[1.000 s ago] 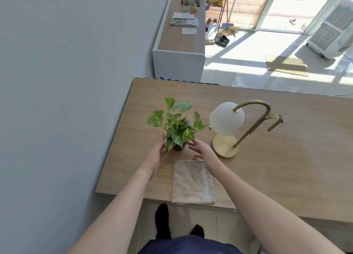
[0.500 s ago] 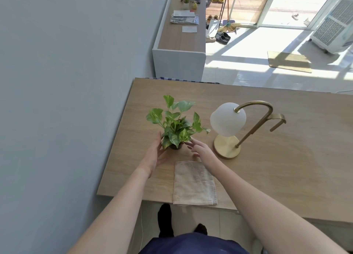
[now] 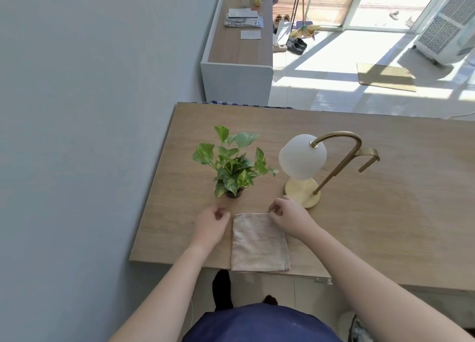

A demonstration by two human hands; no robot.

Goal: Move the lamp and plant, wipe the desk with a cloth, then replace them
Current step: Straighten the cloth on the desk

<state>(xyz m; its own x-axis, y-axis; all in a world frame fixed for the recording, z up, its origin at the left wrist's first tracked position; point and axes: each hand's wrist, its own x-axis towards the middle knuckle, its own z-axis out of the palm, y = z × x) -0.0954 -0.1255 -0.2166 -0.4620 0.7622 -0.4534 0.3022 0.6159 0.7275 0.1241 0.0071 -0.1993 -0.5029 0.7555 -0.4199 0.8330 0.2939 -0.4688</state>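
cloth (image 3: 258,241) lies between the grips: left grip (image 3: 213,224) loose, empty; right grip (image 3: 288,217) curled over its far corner, hold unclear.

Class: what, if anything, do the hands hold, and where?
Left hand holds nothing, beside the cloth. Right hand lies over the cloth's far right corner; a pinch cannot be told.

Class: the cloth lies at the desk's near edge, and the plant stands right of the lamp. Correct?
No: the head view shows the plant left of the lamp. The cloth does lie at the desk's near edge.
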